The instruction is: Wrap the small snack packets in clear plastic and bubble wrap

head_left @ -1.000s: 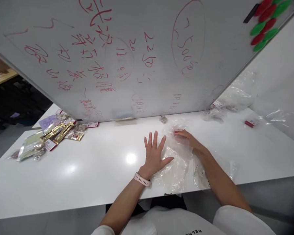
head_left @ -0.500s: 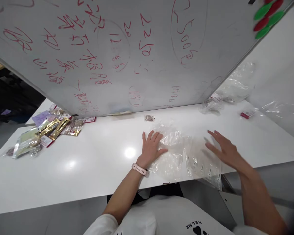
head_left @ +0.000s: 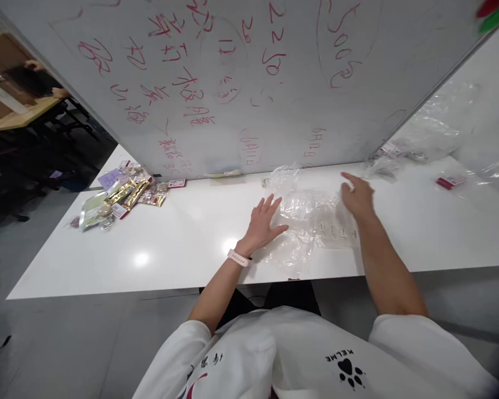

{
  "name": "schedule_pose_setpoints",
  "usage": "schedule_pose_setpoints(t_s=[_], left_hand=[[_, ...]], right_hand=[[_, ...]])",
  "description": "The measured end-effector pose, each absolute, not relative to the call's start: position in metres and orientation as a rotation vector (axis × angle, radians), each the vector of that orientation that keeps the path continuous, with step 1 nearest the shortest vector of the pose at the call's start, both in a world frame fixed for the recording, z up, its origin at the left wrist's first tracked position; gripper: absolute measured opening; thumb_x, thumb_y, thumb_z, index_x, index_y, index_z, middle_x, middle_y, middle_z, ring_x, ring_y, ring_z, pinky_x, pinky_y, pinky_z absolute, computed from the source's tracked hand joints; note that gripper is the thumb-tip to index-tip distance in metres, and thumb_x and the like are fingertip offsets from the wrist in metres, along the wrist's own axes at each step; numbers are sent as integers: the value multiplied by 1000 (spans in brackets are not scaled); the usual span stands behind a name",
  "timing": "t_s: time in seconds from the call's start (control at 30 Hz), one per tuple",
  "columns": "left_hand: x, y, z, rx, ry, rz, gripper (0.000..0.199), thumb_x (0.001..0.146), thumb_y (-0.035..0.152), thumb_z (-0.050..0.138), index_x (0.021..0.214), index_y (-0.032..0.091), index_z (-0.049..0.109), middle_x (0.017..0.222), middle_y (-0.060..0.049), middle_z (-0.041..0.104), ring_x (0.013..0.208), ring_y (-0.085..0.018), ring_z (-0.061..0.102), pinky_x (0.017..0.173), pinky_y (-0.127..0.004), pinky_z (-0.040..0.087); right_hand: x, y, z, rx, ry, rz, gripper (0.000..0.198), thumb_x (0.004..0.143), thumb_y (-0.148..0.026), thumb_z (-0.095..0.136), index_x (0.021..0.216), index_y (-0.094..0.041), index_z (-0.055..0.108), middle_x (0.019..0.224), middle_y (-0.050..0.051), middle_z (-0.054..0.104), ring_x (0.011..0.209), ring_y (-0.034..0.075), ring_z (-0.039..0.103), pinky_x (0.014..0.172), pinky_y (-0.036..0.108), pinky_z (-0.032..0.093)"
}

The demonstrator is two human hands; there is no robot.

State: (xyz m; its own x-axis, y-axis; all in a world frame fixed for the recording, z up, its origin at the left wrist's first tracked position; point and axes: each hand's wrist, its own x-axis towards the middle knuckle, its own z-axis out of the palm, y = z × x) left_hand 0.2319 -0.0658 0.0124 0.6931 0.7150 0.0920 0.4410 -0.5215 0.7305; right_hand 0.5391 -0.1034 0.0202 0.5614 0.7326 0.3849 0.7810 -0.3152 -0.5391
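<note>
A clear plastic bag (head_left: pixel 301 206), crinkled and partly printed with small dark marks, lies spread on the white table (head_left: pixel 199 244). My left hand (head_left: pixel 265 226) rests over its left side, fingers spread and thumb out. Beside the bag's upper right corner is my right hand (head_left: pixel 359 198). Its index finger points forward and the other fingers are partly curled; nothing shows in its grip. A small packet (head_left: pixel 266 182) peeks out from under the bag's far left edge.
A whiteboard (head_left: pixel 233 127) with red writing stands along the table's back. Gold and clear packets (head_left: pixel 127 194) are piled at the left. More clear plastic (head_left: pixel 434 124) lies at the right back, near a red-and-white labelled packet (head_left: pixel 451 182).
The bag has moved farther from the table's front edge and now partly covers the small packet. My right hand has moved forward, its fingers more curled. My left hand stays by the bag.
</note>
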Motion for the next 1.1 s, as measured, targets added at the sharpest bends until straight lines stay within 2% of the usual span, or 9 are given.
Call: schedule_pose_setpoints(t_s=[0.13, 0.3, 0.4, 0.57, 0.7, 0.83, 0.9, 1.0, 1.1], left_hand=[[186, -109, 26, 2177, 942, 502, 79, 90, 64, 58, 155, 34, 26, 167, -10, 22, 154, -33, 22, 119, -57, 34], [186, -155, -2, 2522, 849, 247, 95, 76, 54, 80, 153, 25, 32, 165, -16, 25, 154, -41, 14, 123, -66, 16], [190, -162, -19, 2549, 872, 275, 79, 80, 47, 78, 146, 21, 43, 158, -16, 42, 150, -40, 29, 123, -64, 18], [173, -164, -30, 2242, 883, 663, 18, 97, 33, 57, 108, 23, 67, 125, -9, 70, 128, -29, 58, 116, -54, 36], [162, -169, -17, 1628, 858, 857, 26, 98, 45, 54, 108, 23, 64, 122, -11, 70, 119, -26, 63, 106, -47, 47], [167, -172, 4, 1147, 673, 870, 80, 78, 54, 79, 142, 25, 41, 143, -15, 57, 130, -28, 57, 105, -44, 49], [168, -170, 11, 1049, 725, 904, 86, 75, 52, 82, 144, 23, 40, 134, -15, 64, 120, -26, 64, 100, -41, 51], [152, -157, 13, 995, 868, 895, 59, 82, 58, 71, 122, 15, 60, 108, -13, 75, 86, -21, 73, 77, -33, 58], [113, -133, 10, 1083, 1069, 838, 46, 85, 57, 64, 98, 13, 69, 75, -8, 73, 52, -13, 61, 52, -25, 48]], right_hand=[[504, -176, 20, -2071, -910, 14, 45, 94, -47, 41, 115, -21, 71, 101, 8, 75, 91, 23, 67, 92, 44, 50], [419, -221, -25, -1982, -901, 450, 52, 88, -60, 51, 116, -20, 69, 102, 9, 73, 84, 23, 67, 83, 41, 53], [390, -214, -32, -1851, -911, 603, 64, 79, -63, 65, 125, -18, 65, 99, 8, 71, 84, 21, 66, 83, 39, 53], [370, -193, -5, -1532, -945, 844, 61, 70, -59, 78, 115, -19, 66, 81, 0, 65, 69, 14, 58, 64, 28, 49], [347, -174, 12, -1411, -926, 952, 61, 70, -66, 77, 109, -20, 67, 58, -7, 47, 49, 8, 37, 48, 23, 32], [308, -154, 21, -1242, -746, 1256, 78, 66, -86, 65, 109, -21, 65, 54, -8, 40, 45, 9, 36, 45, 24, 33], [293, -148, 25, -1182, -715, 1375, 80, 63, -87, 66, 109, -22, 65, 57, -6, 44, 47, 10, 42, 47, 26, 38], [298, -147, 36, -1213, -793, 1340, 69, 65, -75, 76, 109, -23, 66, 61, -5, 48, 49, 10, 43, 48, 25, 38], [346, -154, 47, -1434, -967, 1055, 55, 73, -63, 76, 111, -23, 70, 56, -7, 42, 47, 8, 32, 45, 23, 28]])
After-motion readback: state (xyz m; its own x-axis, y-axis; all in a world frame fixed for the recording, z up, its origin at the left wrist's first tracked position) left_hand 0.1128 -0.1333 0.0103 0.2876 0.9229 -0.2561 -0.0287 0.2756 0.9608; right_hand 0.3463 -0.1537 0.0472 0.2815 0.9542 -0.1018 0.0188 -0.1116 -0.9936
